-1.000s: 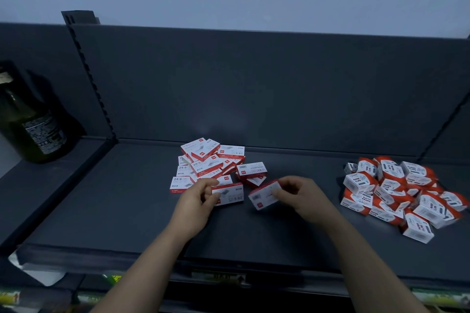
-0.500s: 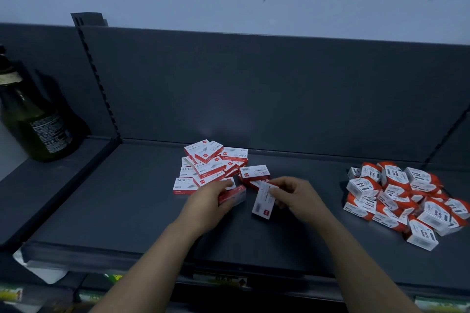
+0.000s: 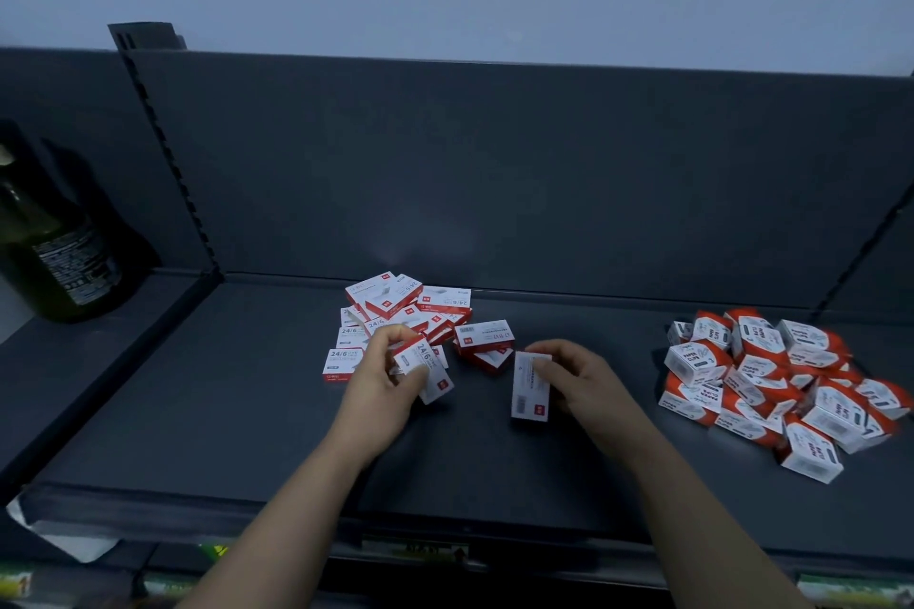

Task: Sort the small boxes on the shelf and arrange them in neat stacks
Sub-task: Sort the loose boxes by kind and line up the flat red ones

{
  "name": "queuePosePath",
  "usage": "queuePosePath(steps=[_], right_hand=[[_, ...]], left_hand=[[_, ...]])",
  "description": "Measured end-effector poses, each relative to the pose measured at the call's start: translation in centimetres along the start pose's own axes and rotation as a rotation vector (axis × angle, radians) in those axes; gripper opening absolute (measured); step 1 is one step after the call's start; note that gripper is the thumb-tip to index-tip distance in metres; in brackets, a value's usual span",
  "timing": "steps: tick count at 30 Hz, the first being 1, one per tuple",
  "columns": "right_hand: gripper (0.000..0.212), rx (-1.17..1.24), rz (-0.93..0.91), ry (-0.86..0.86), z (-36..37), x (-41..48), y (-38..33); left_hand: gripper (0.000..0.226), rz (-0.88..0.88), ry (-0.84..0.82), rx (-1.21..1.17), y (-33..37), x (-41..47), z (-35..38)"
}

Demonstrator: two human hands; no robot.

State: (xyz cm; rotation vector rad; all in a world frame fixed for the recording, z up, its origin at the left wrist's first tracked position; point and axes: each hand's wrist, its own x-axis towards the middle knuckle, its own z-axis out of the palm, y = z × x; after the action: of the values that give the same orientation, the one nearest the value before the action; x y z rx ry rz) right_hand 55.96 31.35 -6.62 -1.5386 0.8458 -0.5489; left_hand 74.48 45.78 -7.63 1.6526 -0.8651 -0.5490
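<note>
One small box (image 3: 429,368) in left hand (image 3: 378,383), another box (image 3: 530,391) in right hand (image 3: 581,383)

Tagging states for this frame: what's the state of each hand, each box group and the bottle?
left hand: grips a box
24/6 staple box: tilted, in the left hand
right hand: pinches a box
second staple box: lengthwise, barcode face showing, in the right hand
staple box pile: loose heap, unstacked
paper clip boxes: loose heap at right, no hand on it
bottle: upright, far left
</note>
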Motion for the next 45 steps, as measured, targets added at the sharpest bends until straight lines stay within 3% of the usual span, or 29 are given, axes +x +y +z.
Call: queuePosePath(steps=[6, 14, 20, 23, 28, 32, 38, 40, 45], right_hand=[[0.016, -0.026, 0.044, -0.021, 0.9, 0.3, -0.5], [0.025, -0.025, -0.124, -0.157, 1.7, -0.7, -0.7], [0.021, 0.176, -0.002, -0.118, 1.8, -0.9, 0.8], [0.011, 0.022, -0.045, -0.073, 2.0, -1.2, 1.1], [0.022, -0.060, -0.060, -0.010, 2.2, -1.5, 1.5], [0.006, -0.210, -0.088, 0.049, 2.9, -1.7, 1.5], [0.026, -0.105, -0.132, 0.013, 2.4, -1.6, 1.7], [0.036, -0.206, -0.150, -0.053, 2.5, -1.9, 1.5], [0.038, -0.775, -0.325, -0.264, 3.7, -1.7, 0.2]], left_hand=[[0.020, -0.041, 0.025, 0.016, -0.8, -0.5, -0.9], [0.017, 0.029, -0.049, 0.108, -1.4, -1.2, -1.9], [0.017, 0.046, -0.050, 0.112, -1.5, -1.3, -2.0], [0.018, 0.050, -0.046, 0.101, -1.7, -1.4, -2.0], [0.021, 0.045, -0.025, 0.123, -1.8, -1.5, -1.9], [0.020, 0.052, 0.006, 0.177, -1.7, -1.5, -1.8], [0.017, 0.036, 0.039, 0.178, -1.8, -1.5, -1.7], [0.017, 0.039, 0.042, 0.164, -1.8, -1.5, -1.6], [0.019, 0.039, 0.049, 0.156, -1.8, -1.4, -1.6]])
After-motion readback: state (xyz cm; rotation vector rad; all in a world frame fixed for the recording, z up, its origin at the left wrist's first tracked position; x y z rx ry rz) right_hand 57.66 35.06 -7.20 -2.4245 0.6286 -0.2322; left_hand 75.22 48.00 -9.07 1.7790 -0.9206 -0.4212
